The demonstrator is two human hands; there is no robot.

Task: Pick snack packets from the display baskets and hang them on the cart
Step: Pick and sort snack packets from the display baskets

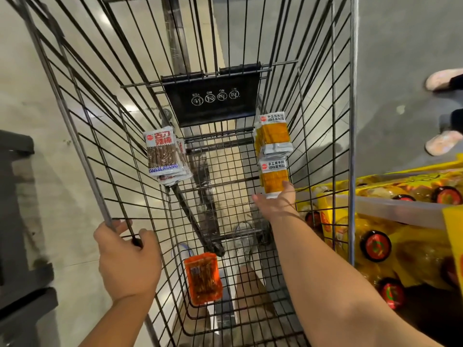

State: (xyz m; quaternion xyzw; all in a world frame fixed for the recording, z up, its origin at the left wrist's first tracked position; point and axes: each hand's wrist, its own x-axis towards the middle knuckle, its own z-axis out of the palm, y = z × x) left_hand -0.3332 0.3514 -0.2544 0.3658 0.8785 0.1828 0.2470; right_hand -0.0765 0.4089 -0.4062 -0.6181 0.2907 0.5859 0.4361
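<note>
I look down into a wire shopping cart [82, 151]. My left hand [129, 261] grips the rim of its left wall. My right hand [275, 204] reaches inside and holds the bottom of a yellow snack packet [273, 177] against the right wall. Above it hangs a stack of the same yellow packets [273, 134]. A bunch of brown-stick packets [164, 155] hangs on the left wall. An orange packet [203, 278] hangs lower down, near me.
The black child-seat flap [213, 101] closes the cart's far end. Right of the cart stands a yellow display of bottles with red caps [375, 246]. Another person's feet [443, 141] are on the floor at the far right. A dark fixture [17, 221] stands at left.
</note>
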